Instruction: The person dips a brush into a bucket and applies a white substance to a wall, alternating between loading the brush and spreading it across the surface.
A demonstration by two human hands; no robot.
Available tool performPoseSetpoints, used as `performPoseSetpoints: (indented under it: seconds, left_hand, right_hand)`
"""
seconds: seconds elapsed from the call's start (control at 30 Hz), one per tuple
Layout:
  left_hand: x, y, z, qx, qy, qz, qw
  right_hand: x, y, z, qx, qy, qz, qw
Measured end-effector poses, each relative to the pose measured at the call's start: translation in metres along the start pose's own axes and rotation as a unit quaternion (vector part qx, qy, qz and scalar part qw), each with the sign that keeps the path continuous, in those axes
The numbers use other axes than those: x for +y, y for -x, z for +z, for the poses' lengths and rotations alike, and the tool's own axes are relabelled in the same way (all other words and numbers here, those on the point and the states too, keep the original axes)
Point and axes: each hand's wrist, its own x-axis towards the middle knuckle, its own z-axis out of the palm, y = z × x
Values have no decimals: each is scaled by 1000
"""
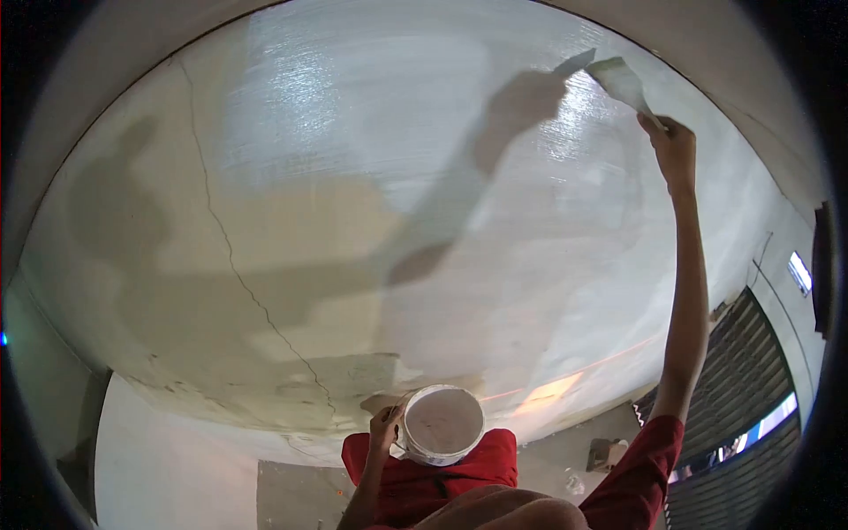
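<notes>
My right hand [673, 146] is raised at the upper right, closed round the narrow end of a flat brush [623, 84]. The brush's wide end is at the wall, beside its own shadow. White wet paint shines on the wall [406, 115] to the left of the brush. Low in the view, my left hand [385, 428] grips the left side of a white bucket [443, 425]. The bucket stands over my red clothing, its open top facing up and whitish material inside.
A long crack [231, 256] runs down the beige, uncoated part of the wall. Slatted shutters [738, 380] are at the right. A small box-like object [605, 454] lies on the floor at the lower right. Arm shadows cross the wall.
</notes>
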Motion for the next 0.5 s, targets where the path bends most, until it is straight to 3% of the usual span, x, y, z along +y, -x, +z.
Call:
performPoseSetpoints:
  seconds: [0.2, 0.33, 0.4, 0.5]
  left_hand:
    - [3, 5, 1, 3, 12, 12, 1000]
    - [6, 3, 2, -1, 21, -14, 1000]
    - [2, 1, 4, 4, 3, 5, 1000]
    - [-2, -5, -1, 3, -23, -1, 1000]
  right_hand:
    - [59, 157, -9, 75, -158, 200, 964]
    - [68, 308, 5, 63, -315, 361, 876]
    - [56, 345, 12, 38, -370, 425, 825]
    - [35, 310, 17, -47, -282, 359, 889]
